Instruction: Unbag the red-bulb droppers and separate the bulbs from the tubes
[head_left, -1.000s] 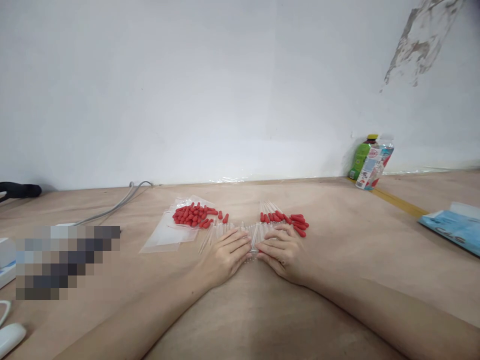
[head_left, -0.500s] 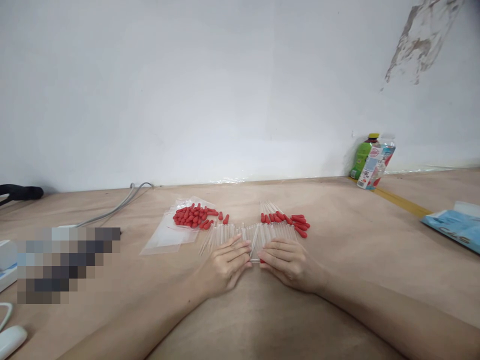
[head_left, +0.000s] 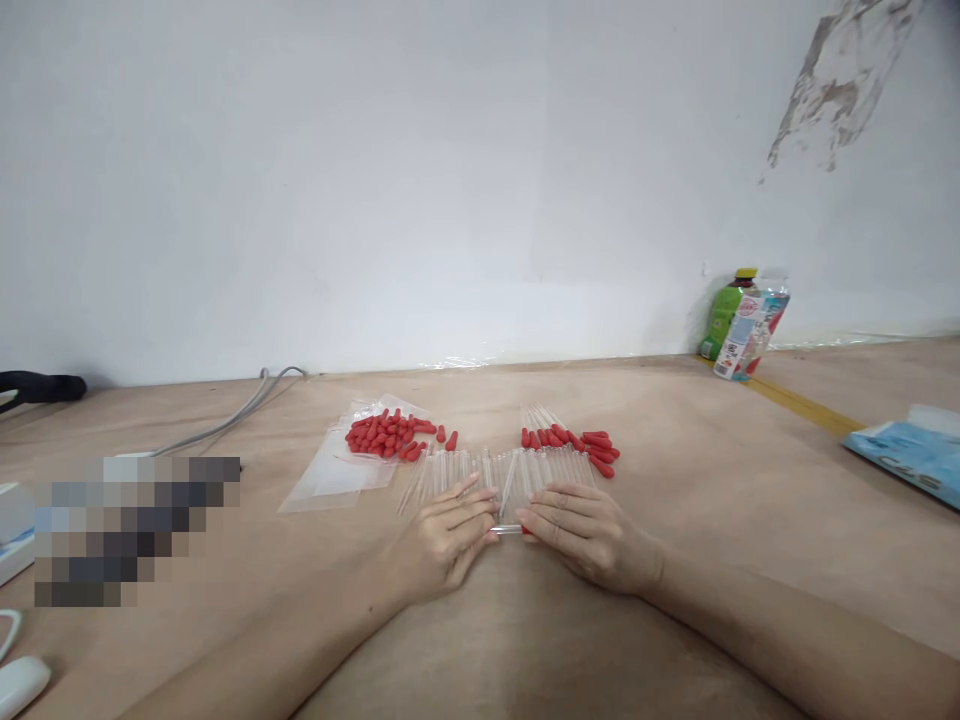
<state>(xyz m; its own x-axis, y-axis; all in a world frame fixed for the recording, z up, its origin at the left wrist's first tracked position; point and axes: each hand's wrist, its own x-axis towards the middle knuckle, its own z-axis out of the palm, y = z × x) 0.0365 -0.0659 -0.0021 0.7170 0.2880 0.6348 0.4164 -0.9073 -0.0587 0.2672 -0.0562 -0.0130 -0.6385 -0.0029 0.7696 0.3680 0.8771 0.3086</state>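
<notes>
My left hand [head_left: 448, 538] is closed around a clear glass dropper tube [head_left: 509, 530] lying level between my hands. My right hand [head_left: 589, 532] pinches a red rubber bulb [head_left: 526, 531] at the tube's right end; the fingers mostly cover it, so how far it sits on the glass cannot be seen. Just beyond my fingers lies a row of bare glass tubes [head_left: 551, 466], side by side. Droppers with red bulbs fitted [head_left: 555, 436] rest behind its right part, tips pointing away. Left of them, loose red bulbs [head_left: 381, 435] form a heap on clear plastic bags [head_left: 322, 482].
A green bottle with a yellow cap [head_left: 721, 318] and a printed carton [head_left: 750, 330] stand by the wall at right. A blue package [head_left: 911, 455] lies at the right edge. Grey cables [head_left: 244, 408], a blurred-out item [head_left: 135, 530] and a white mouse [head_left: 22, 685] are at left.
Both hands have shifted slightly apart, and more of the glass tube shows between them. The heap, the row and the fitted droppers stay where they were.
</notes>
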